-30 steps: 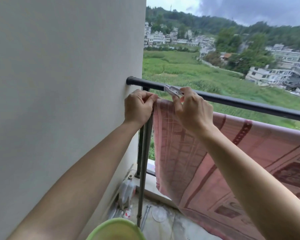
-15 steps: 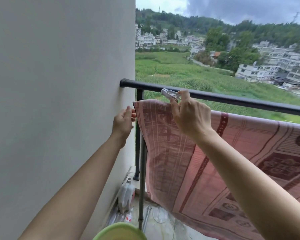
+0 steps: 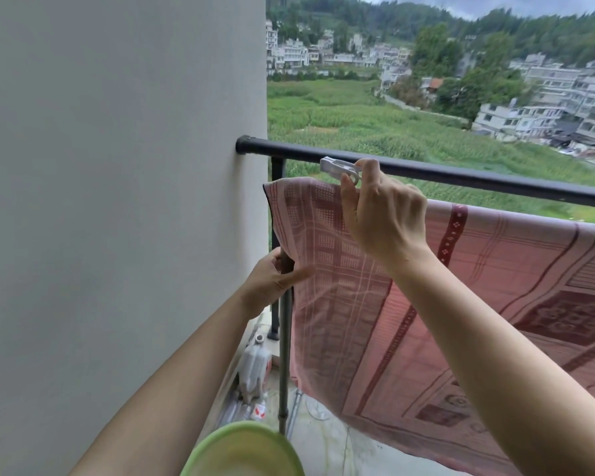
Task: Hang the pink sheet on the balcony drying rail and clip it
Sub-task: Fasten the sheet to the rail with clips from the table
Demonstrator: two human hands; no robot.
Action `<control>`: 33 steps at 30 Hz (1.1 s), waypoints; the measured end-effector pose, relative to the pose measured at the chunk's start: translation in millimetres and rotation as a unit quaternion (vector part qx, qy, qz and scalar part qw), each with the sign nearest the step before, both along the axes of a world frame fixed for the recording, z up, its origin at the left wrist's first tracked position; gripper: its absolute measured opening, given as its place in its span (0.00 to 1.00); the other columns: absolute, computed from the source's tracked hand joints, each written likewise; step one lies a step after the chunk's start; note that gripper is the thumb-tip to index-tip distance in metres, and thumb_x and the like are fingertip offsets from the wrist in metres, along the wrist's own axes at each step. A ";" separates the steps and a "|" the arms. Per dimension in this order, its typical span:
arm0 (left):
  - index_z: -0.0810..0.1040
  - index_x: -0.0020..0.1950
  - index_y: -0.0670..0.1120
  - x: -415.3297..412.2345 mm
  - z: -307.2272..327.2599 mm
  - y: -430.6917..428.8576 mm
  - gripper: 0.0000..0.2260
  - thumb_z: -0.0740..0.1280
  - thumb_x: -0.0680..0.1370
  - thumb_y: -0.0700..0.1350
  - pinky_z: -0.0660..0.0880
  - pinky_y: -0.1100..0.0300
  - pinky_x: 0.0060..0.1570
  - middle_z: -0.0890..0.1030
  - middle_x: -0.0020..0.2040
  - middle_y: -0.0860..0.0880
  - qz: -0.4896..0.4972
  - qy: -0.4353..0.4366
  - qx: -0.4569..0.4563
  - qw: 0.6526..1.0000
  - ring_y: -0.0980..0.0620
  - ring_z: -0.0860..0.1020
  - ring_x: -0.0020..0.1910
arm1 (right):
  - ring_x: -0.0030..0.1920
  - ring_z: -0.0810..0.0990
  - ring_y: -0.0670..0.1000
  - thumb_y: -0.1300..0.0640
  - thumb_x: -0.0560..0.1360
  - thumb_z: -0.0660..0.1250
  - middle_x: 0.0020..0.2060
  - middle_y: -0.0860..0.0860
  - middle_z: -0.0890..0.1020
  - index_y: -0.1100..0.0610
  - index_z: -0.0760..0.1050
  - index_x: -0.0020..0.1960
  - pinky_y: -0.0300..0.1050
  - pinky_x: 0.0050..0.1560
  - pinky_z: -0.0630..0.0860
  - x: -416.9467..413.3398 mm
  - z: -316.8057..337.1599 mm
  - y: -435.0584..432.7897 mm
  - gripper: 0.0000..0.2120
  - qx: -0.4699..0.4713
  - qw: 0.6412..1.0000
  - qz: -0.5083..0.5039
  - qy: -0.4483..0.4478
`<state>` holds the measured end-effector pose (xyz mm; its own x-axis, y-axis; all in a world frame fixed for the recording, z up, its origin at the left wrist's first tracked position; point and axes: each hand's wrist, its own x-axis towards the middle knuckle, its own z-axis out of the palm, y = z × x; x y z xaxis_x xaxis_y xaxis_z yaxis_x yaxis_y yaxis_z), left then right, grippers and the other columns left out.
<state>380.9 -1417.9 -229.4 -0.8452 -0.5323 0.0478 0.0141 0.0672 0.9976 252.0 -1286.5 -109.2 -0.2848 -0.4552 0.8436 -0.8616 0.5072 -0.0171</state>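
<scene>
My right hand (image 3: 382, 214) is closed around a white clip (image 3: 339, 168), thumb and fingers pinching its back end, so the clip's long axis points toward 10 o'clock from my knuckles. Whether its mouth is sprung apart I cannot tell. The clip sits just above the sheet (image 3: 409, 304), at the top fold near the sheet's left corner; the fold lies at about 6 o'clock from the clip's tip, very near or touching. My left hand (image 3: 272, 286) is lower, at 7 o'clock from the right, grasping the sheet's left edge against a thin upright pole (image 3: 284, 355). The sheet is draped over a bar hidden under its fold, running off toward 3 o'clock, with the dark railing (image 3: 461, 173) above and behind it. I judge the next move is the right hand's: tip the clip down over the fold. A green basin (image 3: 244, 451) sits at the bottom edge.
</scene>
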 end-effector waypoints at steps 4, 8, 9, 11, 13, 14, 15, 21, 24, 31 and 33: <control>0.77 0.59 0.47 4.6 -21.2 -2.4 0.16 0.71 0.74 0.34 0.80 0.62 0.50 0.84 0.51 0.51 0.065 -0.027 -0.063 0.996 0.53 0.82 0.52 | 0.29 0.77 0.55 0.47 0.83 0.53 0.33 0.51 0.80 0.59 0.73 0.54 0.43 0.35 0.62 -0.8 -1.9 -0.1 0.17 0.002 1.000 0.001 0.016; 0.79 0.59 0.48 9.2 -34.8 -2.6 0.14 0.72 0.75 0.38 0.79 0.53 0.58 0.85 0.51 0.53 0.104 -0.011 -0.118 0.987 0.55 0.82 0.52 | 0.30 0.79 0.55 0.47 0.83 0.53 0.35 0.52 0.82 0.59 0.73 0.55 0.43 0.36 0.62 1.2 -3.6 -2.2 0.17 -0.003 1.000 0.003 0.021; 0.80 0.61 0.46 11.0 -36.7 -1.6 0.15 0.72 0.75 0.38 0.78 0.54 0.59 0.85 0.53 0.51 0.102 0.010 -0.105 0.989 0.54 0.83 0.53 | 0.31 0.80 0.55 0.47 0.83 0.53 0.36 0.52 0.82 0.59 0.74 0.55 0.43 0.36 0.62 1.1 -4.3 -2.1 0.17 -0.004 1.000 0.003 0.024; 0.79 0.64 0.41 16.1 -37.1 0.1 0.17 0.72 0.75 0.37 0.78 0.56 0.59 0.84 0.56 0.47 0.085 0.052 -0.043 0.994 0.51 0.82 0.56 | 0.32 0.80 0.56 0.47 0.83 0.53 0.37 0.52 0.83 0.59 0.74 0.56 0.43 0.36 0.62 1.3 -4.9 -1.6 0.18 -0.005 1.000 0.004 0.026; 0.79 0.64 0.38 18.7 -37.9 -0.8 0.18 0.73 0.74 0.36 0.78 0.56 0.59 0.84 0.56 0.45 0.092 0.083 0.018 0.992 0.49 0.82 0.56 | 0.33 0.81 0.57 0.47 0.83 0.53 0.37 0.53 0.84 0.59 0.74 0.56 0.44 0.36 0.63 2.2 -5.0 -1.9 0.18 -0.006 1.000 0.006 0.027; 0.80 0.61 0.38 18.8 -38.6 -0.1 0.18 0.74 0.72 0.36 0.78 0.55 0.59 0.84 0.54 0.45 0.116 0.089 0.032 0.989 0.49 0.83 0.55 | 0.33 0.81 0.57 0.47 0.83 0.53 0.38 0.53 0.84 0.59 0.74 0.56 0.45 0.36 0.64 2.6 -5.1 -2.1 0.18 -0.007 1.000 0.008 0.027; 0.82 0.59 0.39 17.9 -41.0 1.6 0.17 0.76 0.71 0.37 0.79 0.54 0.58 0.85 0.52 0.46 0.155 0.086 0.029 0.984 0.50 0.84 0.53 | 0.34 0.81 0.57 0.47 0.83 0.53 0.38 0.53 0.84 0.59 0.74 0.56 0.45 0.36 0.65 2.3 -5.2 -2.5 0.18 -0.009 1.000 0.010 0.027; 0.86 0.49 0.43 8.6 -64.9 37.5 0.05 0.74 0.74 0.41 0.77 0.69 0.43 0.83 0.42 0.56 0.372 0.101 -0.257 0.886 0.58 0.80 0.40 | 0.34 0.82 0.56 0.46 0.84 0.52 0.38 0.52 0.83 0.58 0.74 0.56 0.45 0.38 0.67 -0.6 -5.5 -4.2 0.18 -0.016 0.999 -0.006 0.033; 0.84 0.46 0.44 11.1 -73.0 45.7 0.02 0.71 0.76 0.40 0.79 0.59 0.42 0.82 0.41 0.51 0.354 0.073 -0.279 0.890 0.56 0.79 0.39 | 0.35 0.82 0.57 0.46 0.83 0.52 0.38 0.52 0.84 0.58 0.74 0.57 0.46 0.39 0.68 0.3 -7.2 -5.4 0.18 -0.017 0.999 -0.008 0.033; 0.76 0.49 0.49 9.6 -64.9 49.7 0.08 0.72 0.75 0.49 0.79 0.58 0.40 0.81 0.40 0.55 0.293 0.007 -0.113 0.949 0.57 0.80 0.39 | 0.37 0.83 0.58 0.47 0.83 0.53 0.40 0.53 0.84 0.59 0.74 0.57 0.48 0.41 0.70 3.1 -7.6 -5.6 0.18 -0.019 0.999 -0.018 0.032; 0.77 0.52 0.47 7.4 -58.7 48.7 0.14 0.75 0.72 0.51 0.75 0.57 0.34 0.79 0.34 0.53 0.223 -0.005 -0.047 0.974 0.54 0.76 0.31 | 0.37 0.83 0.58 0.47 0.83 0.53 0.39 0.53 0.84 0.59 0.74 0.57 0.48 0.41 0.70 3.2 -7.6 -4.3 0.18 -0.019 0.999 -0.016 0.032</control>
